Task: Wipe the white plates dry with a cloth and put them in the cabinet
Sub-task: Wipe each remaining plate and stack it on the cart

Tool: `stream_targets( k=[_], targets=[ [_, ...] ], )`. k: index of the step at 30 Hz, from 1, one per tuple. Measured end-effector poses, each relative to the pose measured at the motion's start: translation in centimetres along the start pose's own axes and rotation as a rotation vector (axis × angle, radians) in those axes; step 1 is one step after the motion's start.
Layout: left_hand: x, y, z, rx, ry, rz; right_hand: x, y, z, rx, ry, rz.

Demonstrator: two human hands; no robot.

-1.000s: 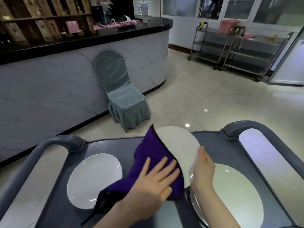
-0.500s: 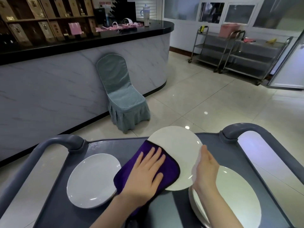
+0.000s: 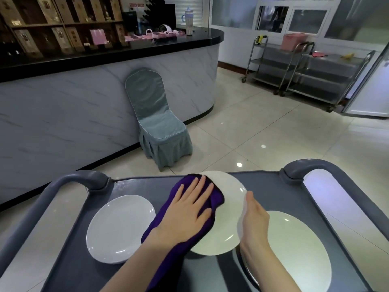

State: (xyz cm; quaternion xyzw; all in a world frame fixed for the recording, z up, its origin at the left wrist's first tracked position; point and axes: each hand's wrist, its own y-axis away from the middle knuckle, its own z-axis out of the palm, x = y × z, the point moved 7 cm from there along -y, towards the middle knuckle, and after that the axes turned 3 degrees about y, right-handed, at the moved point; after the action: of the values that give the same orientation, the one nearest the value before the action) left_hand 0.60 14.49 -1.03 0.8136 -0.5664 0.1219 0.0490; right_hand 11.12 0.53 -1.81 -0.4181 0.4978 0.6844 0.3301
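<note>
A white plate [image 3: 228, 220] is held tilted above the grey cart top [image 3: 134, 186]. My right hand [image 3: 253, 220] grips its right rim. A purple cloth [image 3: 216, 199] lies over the plate's left half, and my left hand [image 3: 189, 213] presses flat on it with fingers spread. Another white plate [image 3: 120, 228] lies on the cart at the left. At the right, behind my right forearm, sits a stack of white plates [image 3: 294, 249].
The cart has raised grey handles at its left [image 3: 80, 180] and right [image 3: 311, 165] corners. A chair in a grey-green cover [image 3: 157, 125] stands beyond the cart against a marble-fronted counter [image 3: 84, 106]. Steel trolleys [image 3: 305, 72] are at the far right on the tiled floor.
My left hand has slid the purple cloth up the plate toward its far left edge. The plate has tilted flatter in my right hand. The other plates have not moved.
</note>
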Motion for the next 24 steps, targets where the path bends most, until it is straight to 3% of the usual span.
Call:
stream_targets(
  k=[5, 10, 20, 24],
  targets=[
    [3.7, 3.5, 1.5, -0.036, 0.134, 0.157, -1.1, -1.0, -1.1, 0.058, -0.009, -0.037],
    [6.6, 3.2, 1.6, -0.107, 0.276, 0.281, 1.1, -0.4, -0.4, -0.054, 0.082, 0.044],
    [-0.2, 1.0, -0.2, 0.012, -0.01, 0.005, -0.6, 0.4, -0.9, -0.01, 0.04, -0.062],
    [2.6, 4.0, 1.5, 0.007, 0.021, 0.095, -2.0, -0.6, -1.9, 0.038, 0.014, -0.083]
  ],
)
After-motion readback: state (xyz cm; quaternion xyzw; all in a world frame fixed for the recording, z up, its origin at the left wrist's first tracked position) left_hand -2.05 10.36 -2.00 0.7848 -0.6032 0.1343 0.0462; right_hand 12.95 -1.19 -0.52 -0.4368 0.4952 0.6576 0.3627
